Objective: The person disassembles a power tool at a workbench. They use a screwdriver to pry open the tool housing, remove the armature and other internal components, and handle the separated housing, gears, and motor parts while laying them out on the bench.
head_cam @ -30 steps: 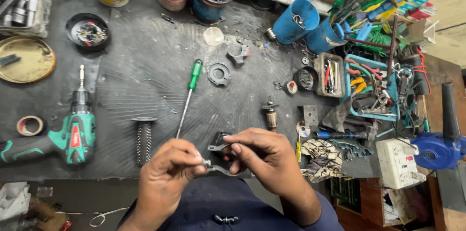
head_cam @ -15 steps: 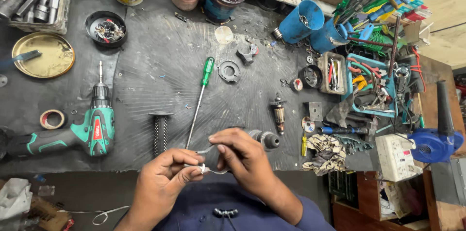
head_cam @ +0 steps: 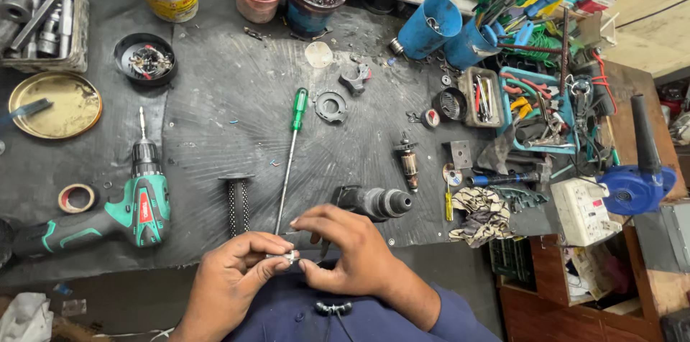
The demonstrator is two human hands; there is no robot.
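Observation:
My left hand (head_cam: 233, 277) and my right hand (head_cam: 343, 252) meet at the near edge of the bench and pinch a small silvery metal part (head_cam: 291, 259) between their fingertips. What the part is stays too small to tell. Just beyond my right hand lies a dark power-tool body (head_cam: 374, 202) with a round metal nose. A long screwdriver with a green handle (head_cam: 290, 157) lies with its tip almost at my fingers. A black ribbed side handle (head_cam: 236, 203) lies left of it.
A green cordless drill (head_cam: 133, 209) and a tape roll (head_cam: 76, 198) lie at the left, a brass dish (head_cam: 54, 103) and parts tray behind. A motor armature (head_cam: 409, 164), blue cups (head_cam: 430, 26), tool trays, a rag (head_cam: 487, 215), a white socket box (head_cam: 586, 210) and a blue blower (head_cam: 636, 180) crowd the right.
My hands have drawn closer to the bench edge with the small part. The dark tool body, earlier under my hands, now lies uncovered beyond my right hand. The view has shifted.

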